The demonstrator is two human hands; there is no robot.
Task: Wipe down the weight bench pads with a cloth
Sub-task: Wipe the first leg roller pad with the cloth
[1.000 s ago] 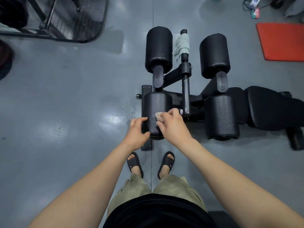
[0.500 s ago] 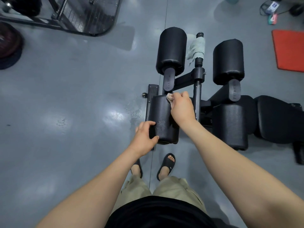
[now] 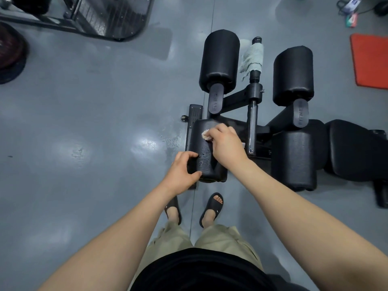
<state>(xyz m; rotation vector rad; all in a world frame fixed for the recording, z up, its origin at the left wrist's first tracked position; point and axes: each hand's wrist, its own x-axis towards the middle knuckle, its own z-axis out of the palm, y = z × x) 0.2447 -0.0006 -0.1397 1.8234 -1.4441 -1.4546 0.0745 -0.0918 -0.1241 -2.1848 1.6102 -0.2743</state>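
A black weight bench lies on the grey floor, with several cylindrical roller pads at its near end. My left hand (image 3: 182, 172) grips the near end of the near left roller pad (image 3: 204, 162). My right hand (image 3: 225, 144) holds a small pale cloth (image 3: 205, 134) and presses it on the top of that same pad; most of the cloth is hidden under my fingers. Wet speckles show on the pad between my hands. The other near roller pad (image 3: 294, 160) and the bench seat pad (image 3: 357, 152) lie to the right.
Two far roller pads (image 3: 219, 59) (image 3: 294, 74) flank a post wrapped in a grey-green rag (image 3: 253, 58). A red mat (image 3: 371, 59) lies at the far right. A metal rack (image 3: 100, 15) and a dark weight plate (image 3: 10, 53) sit at the upper left. My sandalled feet (image 3: 212, 208) stand just below the pad.
My right hand with the cloth moved up the pad toward its far end, then came back a little toward the pad's middle. My left hand stayed gripping the near end.
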